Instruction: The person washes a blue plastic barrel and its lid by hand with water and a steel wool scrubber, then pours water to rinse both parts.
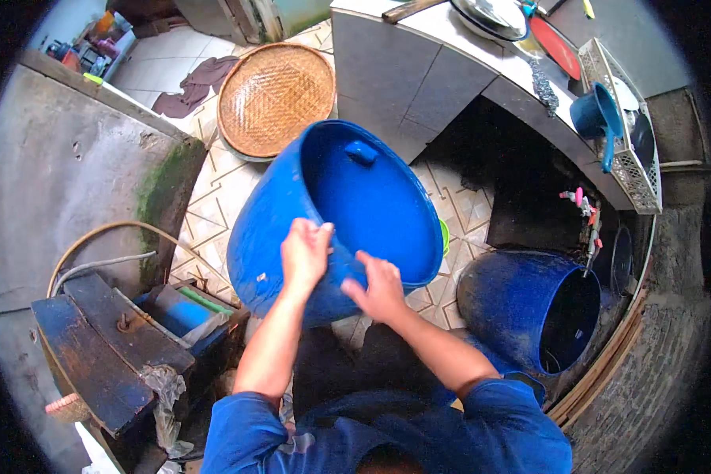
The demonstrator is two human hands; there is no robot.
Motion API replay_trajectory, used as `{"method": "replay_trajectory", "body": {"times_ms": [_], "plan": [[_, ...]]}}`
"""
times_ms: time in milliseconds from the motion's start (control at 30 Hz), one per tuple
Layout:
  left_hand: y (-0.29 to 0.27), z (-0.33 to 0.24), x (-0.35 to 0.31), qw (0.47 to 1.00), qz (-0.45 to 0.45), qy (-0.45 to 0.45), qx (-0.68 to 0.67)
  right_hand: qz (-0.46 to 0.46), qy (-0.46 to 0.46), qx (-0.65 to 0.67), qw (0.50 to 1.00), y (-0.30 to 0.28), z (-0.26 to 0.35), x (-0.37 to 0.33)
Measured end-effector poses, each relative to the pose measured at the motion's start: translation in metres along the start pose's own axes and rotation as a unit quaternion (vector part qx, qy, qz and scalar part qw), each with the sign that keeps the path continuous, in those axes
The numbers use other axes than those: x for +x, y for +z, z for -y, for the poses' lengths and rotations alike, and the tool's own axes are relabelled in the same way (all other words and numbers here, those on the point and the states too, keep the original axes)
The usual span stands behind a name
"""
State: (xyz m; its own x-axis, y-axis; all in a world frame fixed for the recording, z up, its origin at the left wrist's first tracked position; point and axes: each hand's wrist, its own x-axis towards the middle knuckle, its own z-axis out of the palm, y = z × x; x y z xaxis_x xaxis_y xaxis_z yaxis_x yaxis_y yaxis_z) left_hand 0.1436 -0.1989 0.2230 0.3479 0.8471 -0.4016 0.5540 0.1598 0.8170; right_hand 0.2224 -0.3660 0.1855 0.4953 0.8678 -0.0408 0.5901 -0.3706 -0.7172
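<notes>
We see the blue barrel (pixel 276 217) at 12 o'clock, tipped, axis approx. 8-to-2, L hand (pixel 305 257) nearer, fingers curled by its mouth, grip unclear; R hand's (pixel 378 288) fingers spread, contact unclear.

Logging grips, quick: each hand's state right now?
Left hand: curled at the central blue barrel; whether gripping cannot be told.
Right hand: open at the same barrel; contact unclear.
</notes>
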Motion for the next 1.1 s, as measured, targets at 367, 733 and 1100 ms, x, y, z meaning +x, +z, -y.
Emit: {"method": "replay_trajectory", "body": {"times_ms": [367, 733, 1100], "plan": [[-0.150, 0.278, 0.023, 0.933, -0.321, -0.164, 0.011, -0.069, 0.239, -0.014, 0.968, -0.004, -0.068, 0.091], [-0.147, 0.313, 0.065, 0.920, -0.074, -0.314, -0.224, -0.155, 0.241, 0.113, 0.951, 0.000, -0.192, 0.116], [-0.168, 0.329, 0.101, 0.949, -0.098, -0.182, -0.237, -0.143, 0.377, 0.386, 0.829, 0.095, -0.229, 0.062]]}}
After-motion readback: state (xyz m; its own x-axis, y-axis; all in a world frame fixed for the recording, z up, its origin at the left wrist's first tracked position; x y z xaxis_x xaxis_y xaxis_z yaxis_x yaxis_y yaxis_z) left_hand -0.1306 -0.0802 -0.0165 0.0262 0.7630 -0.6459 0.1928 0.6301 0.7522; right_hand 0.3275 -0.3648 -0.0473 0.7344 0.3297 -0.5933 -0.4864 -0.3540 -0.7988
